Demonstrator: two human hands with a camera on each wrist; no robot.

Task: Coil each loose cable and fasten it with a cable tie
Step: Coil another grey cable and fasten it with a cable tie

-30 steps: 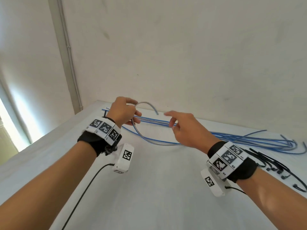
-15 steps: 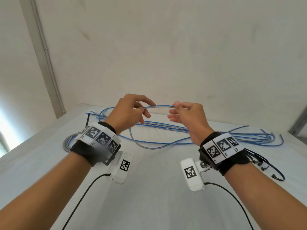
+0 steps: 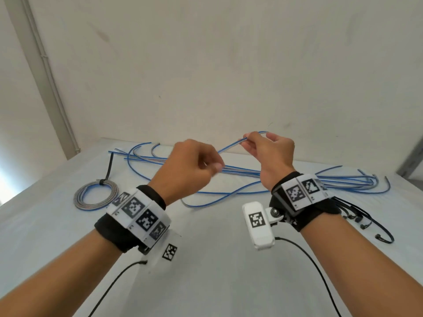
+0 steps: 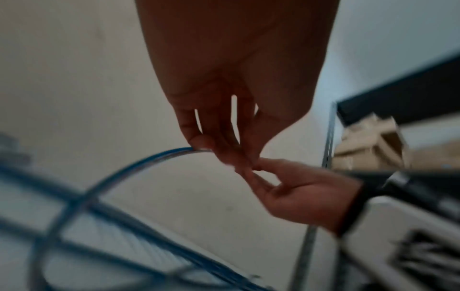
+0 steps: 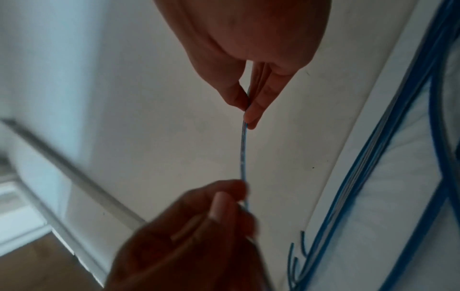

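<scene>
A blue-and-grey cable (image 3: pixel 229 147) runs taut between my two hands above the white table (image 3: pixel 206 282). My left hand (image 3: pixel 215 168) pinches its lower part with curled fingers. Higher and to the right, my right hand (image 3: pixel 248 139) pinches it between thumb and fingertips, with a short end arching over the hand. In the right wrist view the cable (image 5: pixel 242 153) runs straight from my right hand (image 5: pixel 248 112) down to the left hand (image 5: pixel 234 196). In the left wrist view the cable (image 4: pixel 149 161) bends down from my left hand (image 4: pixel 211 149) towards the table. The cable's remaining length trails among several loose cables (image 3: pixel 343 181).
A coiled cable (image 3: pixel 96 195) fastened with a black tie (image 3: pixel 109 165) lies at the left of the table. Several black cable ties (image 3: pixel 357 216) lie at the right edge behind my right wrist. A wall stands just behind the table; a metal shelf (image 3: pixel 412 161) is at far right.
My right hand has risen and moved right with the cable, pulling the arc between the hands into a straight line. The left hand has shifted right and kept its pinch.
</scene>
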